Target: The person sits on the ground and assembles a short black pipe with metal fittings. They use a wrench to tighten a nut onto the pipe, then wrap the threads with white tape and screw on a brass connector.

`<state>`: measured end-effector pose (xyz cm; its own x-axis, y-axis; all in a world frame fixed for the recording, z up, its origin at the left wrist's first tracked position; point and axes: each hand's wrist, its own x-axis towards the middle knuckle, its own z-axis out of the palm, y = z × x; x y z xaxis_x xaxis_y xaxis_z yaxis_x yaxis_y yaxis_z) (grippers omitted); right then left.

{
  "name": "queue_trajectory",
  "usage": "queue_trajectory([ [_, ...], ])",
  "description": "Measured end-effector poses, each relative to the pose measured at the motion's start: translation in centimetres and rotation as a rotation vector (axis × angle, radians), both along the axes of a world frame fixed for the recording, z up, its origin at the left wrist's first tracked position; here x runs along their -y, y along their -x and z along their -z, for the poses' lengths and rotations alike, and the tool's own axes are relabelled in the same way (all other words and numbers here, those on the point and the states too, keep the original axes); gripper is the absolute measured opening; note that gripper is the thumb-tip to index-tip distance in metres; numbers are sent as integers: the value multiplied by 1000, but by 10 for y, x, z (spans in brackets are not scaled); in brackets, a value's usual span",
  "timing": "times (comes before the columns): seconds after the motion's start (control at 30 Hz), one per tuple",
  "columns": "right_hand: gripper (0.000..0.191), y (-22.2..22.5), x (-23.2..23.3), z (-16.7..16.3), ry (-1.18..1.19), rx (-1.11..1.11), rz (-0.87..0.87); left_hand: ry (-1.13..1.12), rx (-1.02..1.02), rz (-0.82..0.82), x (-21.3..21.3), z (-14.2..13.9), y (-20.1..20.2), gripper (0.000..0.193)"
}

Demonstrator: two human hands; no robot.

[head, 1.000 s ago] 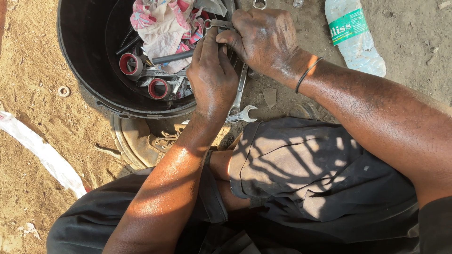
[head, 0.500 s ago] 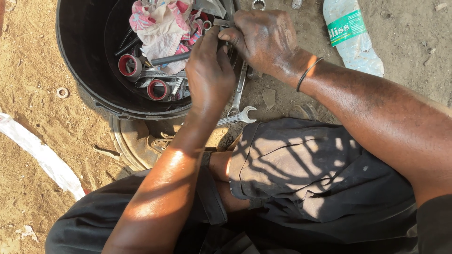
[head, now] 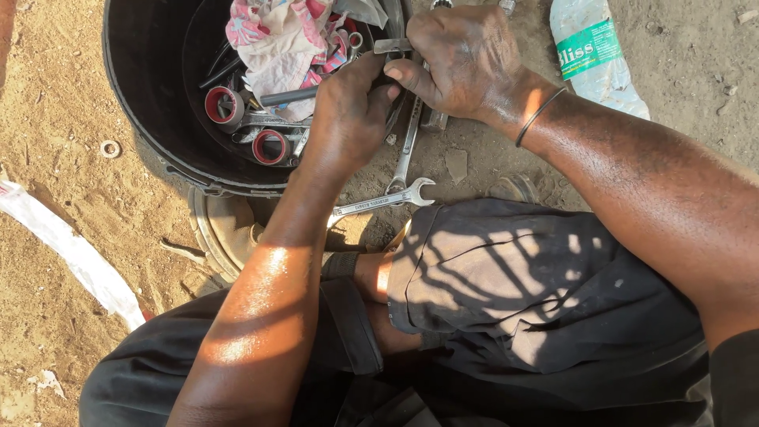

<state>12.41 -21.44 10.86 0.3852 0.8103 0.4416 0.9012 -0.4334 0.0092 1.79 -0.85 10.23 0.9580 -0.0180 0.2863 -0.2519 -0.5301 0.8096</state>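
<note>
**Two hands gripping a metal tool at a bucket's rim**

The left hand (head: pixel 348 119) and right hand (head: pixel 455 59) meet, both clamped on a small metal tool (head: pixel 393 46) between them. Just left of them, a black bucket (head: pixel 150 119) holds a rag (head: pixel 277 39). Below them, a wrench (head: pixel 383 199) lies on sand.

Black bucket (head: pixel 142 119); pink-patterned white rag (head: pixel 273 43); silver spanner (head: pixel 383 201); green-labelled clear bottle (head: pixel 597 59).
</note>
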Motion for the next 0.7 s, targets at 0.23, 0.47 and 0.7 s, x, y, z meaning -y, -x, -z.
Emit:
queue_trajectory([
  [0.23, 64, 0, -3, 5, -16, 28, 0, 25, 58, -48, 6, -1, 4, 29],
  [0.47, 60, 2, -6, 9, -22, 35, 11, -16, 52, -108, 9, -2, 5, 27],
  [0.7, 58, 2, -8, 11, -42, 23, -14, -23, 45, -127, 9, 0, 6, 25],
])
